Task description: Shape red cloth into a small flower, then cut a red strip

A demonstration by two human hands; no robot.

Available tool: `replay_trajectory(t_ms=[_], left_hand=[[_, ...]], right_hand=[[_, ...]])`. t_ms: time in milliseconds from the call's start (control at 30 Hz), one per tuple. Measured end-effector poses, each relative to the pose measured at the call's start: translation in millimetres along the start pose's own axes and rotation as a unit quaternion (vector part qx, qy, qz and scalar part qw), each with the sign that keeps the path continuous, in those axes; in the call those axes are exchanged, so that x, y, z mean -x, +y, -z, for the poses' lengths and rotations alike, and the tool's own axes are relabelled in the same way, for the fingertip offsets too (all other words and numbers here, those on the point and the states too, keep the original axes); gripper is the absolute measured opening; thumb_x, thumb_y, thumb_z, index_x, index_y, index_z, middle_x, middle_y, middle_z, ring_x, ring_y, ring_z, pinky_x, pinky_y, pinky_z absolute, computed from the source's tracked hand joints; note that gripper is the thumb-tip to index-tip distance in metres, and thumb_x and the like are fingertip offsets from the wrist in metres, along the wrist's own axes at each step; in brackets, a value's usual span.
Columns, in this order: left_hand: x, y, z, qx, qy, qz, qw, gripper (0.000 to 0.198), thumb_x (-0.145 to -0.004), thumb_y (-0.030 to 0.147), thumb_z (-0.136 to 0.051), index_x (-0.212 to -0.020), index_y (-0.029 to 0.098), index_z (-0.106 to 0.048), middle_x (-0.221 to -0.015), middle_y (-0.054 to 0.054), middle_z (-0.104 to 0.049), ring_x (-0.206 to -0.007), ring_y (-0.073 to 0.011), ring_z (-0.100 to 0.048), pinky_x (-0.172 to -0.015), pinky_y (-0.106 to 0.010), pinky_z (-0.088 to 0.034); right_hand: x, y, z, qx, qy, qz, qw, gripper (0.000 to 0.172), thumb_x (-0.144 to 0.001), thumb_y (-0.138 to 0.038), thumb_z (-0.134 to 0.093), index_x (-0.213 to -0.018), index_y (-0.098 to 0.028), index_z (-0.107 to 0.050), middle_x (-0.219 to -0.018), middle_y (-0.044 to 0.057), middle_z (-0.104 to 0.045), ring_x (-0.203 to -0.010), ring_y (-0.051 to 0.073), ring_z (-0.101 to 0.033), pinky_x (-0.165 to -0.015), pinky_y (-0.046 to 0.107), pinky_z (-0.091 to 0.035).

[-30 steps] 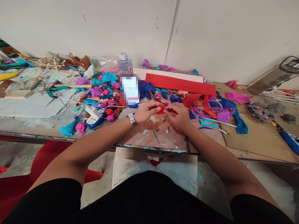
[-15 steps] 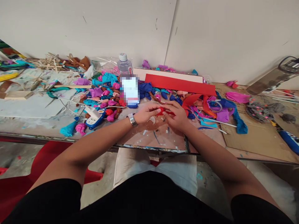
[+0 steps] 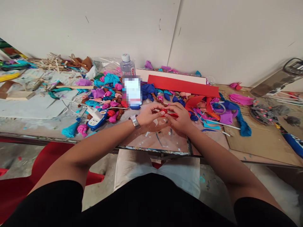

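Note:
My left hand (image 3: 148,114), with a metal watch on its wrist, and my right hand (image 3: 178,118) meet over the worktable (image 3: 35,110). Both pinch a small red piece of fabric (image 3: 168,112) held between their fingertips, just above the tabletop. Most of the red piece is hidden by my fingers. Behind the hands lies a heap of small rolled fabric buds (image 3: 109,97) in pink, teal, purple and blue.
A water bottle (image 3: 127,65) and a propped phone (image 3: 132,91) stand behind the hands. A long red sheet (image 3: 182,85) lies against the wall. A white and blue power strip (image 3: 96,117) sits at the left, teal pliers (image 3: 55,92) and wood scraps farther left, cardboard (image 3: 260,142) at the right.
Both hands have drawn a little closer together around the red piece, which shows less than before. Nothing else on the table has moved.

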State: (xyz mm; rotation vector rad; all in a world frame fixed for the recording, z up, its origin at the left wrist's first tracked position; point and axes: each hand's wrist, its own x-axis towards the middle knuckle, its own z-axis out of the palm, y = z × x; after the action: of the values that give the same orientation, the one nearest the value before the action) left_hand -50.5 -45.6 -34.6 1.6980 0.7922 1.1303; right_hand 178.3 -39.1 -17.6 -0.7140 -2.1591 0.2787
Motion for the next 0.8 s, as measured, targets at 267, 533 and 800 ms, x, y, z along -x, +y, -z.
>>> replay_trajectory(t_ms=[267, 533, 800], left_hand=[[-0.7, -0.5, 3.5, 0.015, 0.029, -0.002, 0.999, 0.05, -0.095, 0.061, -0.076, -0.115, 0.015, -0.077, -0.114, -0.011, -0.079, -0.102, -0.0198, -0.071, -0.095, -0.034, -0.055], [-1.0, 2.5, 3.9, -0.002, 0.033, -0.003, 0.999, 0.053, -0.095, 0.065, -0.072, -0.116, 0.016, -0.08, -0.113, -0.011, -0.08, -0.1, -0.0215, -0.071, -0.093, -0.035, -0.055], [0.2, 12.6, 3.2, -0.082, -0.001, -0.049, 0.995, 0.054, -0.102, 0.067, -0.061, -0.114, 0.019, -0.082, -0.119, -0.013, -0.08, -0.111, -0.0269, -0.072, -0.101, -0.041, -0.054]], right_hand=[[-0.2, -3.7, 1.4, -0.003, 0.022, -0.025, 0.999, 0.025, -0.103, -0.05, -0.064, -0.108, -0.026, -0.069, -0.106, 0.009, -0.077, -0.104, 0.029, -0.071, -0.093, 0.047, -0.057], [-0.8, -4.7, 1.7, -0.008, 0.02, -0.029, 0.999, 0.022, -0.105, -0.045, -0.062, -0.098, -0.026, -0.069, -0.105, 0.009, -0.076, -0.105, 0.029, -0.071, -0.096, 0.048, -0.057], [0.7, -3.6, 0.8, 0.004, 0.02, -0.043, 0.999, 0.025, -0.102, -0.048, -0.066, -0.091, -0.026, -0.069, -0.102, 0.009, -0.076, -0.102, 0.029, -0.07, -0.092, 0.048, -0.055]])
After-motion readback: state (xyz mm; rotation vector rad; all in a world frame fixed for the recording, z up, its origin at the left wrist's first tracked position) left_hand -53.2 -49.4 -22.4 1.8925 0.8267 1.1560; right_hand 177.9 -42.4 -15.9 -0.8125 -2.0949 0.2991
